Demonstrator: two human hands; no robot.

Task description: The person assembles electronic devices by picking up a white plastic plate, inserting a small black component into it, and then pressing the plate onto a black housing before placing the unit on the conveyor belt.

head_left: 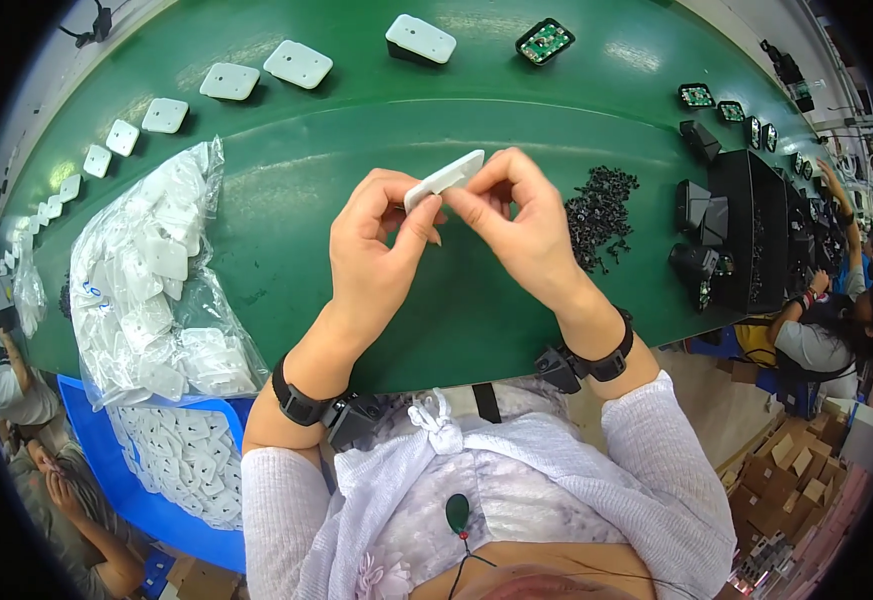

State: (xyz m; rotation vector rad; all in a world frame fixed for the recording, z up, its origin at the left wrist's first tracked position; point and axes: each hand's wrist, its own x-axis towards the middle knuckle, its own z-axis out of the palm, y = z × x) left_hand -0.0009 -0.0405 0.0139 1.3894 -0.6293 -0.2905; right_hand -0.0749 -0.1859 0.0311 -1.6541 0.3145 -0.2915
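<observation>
A white plastic cover plate (453,173) is held tilted up above the green table, pinched between both hands. My left hand (376,222) grips its lower left end with thumb and fingers. At the plate's right end, my right hand (516,212) is closed with thumb and index finger against it; whether a small part is also in those fingers is hidden. Right of that hand lies a loose heap of small black parts (601,210). To the left a clear plastic bag (161,270) full of white plates rests on the table.
Below the bag, a blue bin (146,505) holds many white plates. Along the far side stand white-topped units (421,40) and black housings with green circuit boards (545,42). A black box (746,215) and black housings (694,207) sit at right. People (821,330) are seated nearby.
</observation>
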